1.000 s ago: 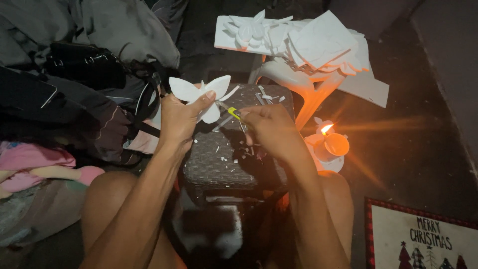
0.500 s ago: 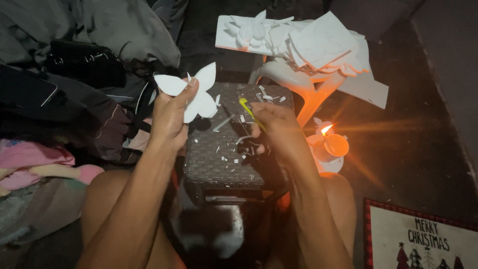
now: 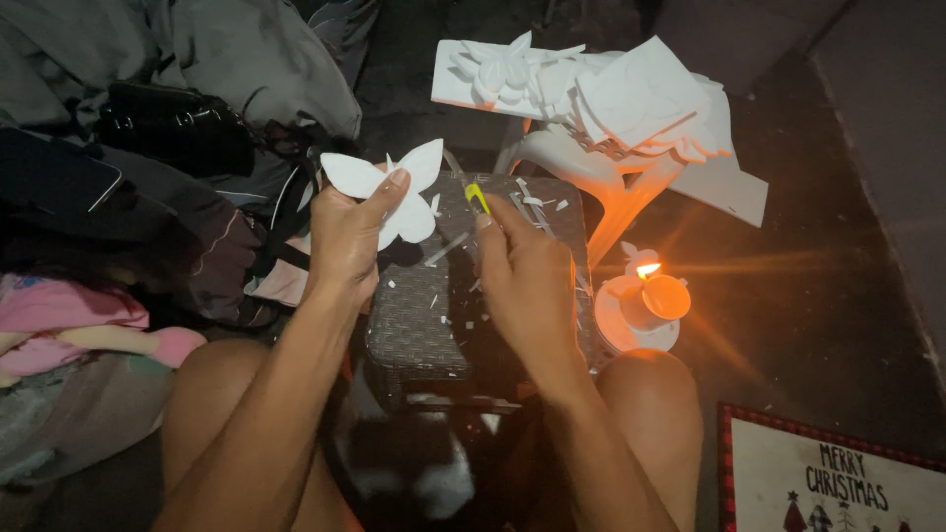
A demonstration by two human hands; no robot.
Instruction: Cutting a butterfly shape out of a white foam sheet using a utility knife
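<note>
A person sat with bare knees apart, seen from above in dim light. Nearest the viewer, at the lower right, lay the corner of a festive mat (image 3: 838, 473) with a red checked border.

The left hand (image 3: 350, 241) was raised, its fingers clenched on a white butterfly cutout (image 3: 394, 187) — the thumb pressed across the front of the shape, the wings spreading out above and to both sides of the fingertips. The right hand (image 3: 527, 271) was closed around a small yellow-handled cutting tool (image 3: 476, 197), whose tip stuck up just past its fingertips, close beside the butterfly's right wing but not visibly touching it.

Under both hands sat a dark woven box (image 3: 424, 315), its top sprinkled with small white paper scraps (image 3: 443, 251). Just to the right of the right hand's knuckles, a lit candle (image 3: 655, 296) burned in a small white holder, throwing orange light.

Left of the left hand lay a heap of clothes (image 3: 79, 325) — pink and grey cloth nearest, with a black bag (image 3: 172, 128) farther back. Beyond the fingertips of both hands, farthest off, a stack of white cut foam sheets (image 3: 601, 94) with butterfly shapes rested on a white stand (image 3: 591, 182) glowing orange from the flame.
</note>
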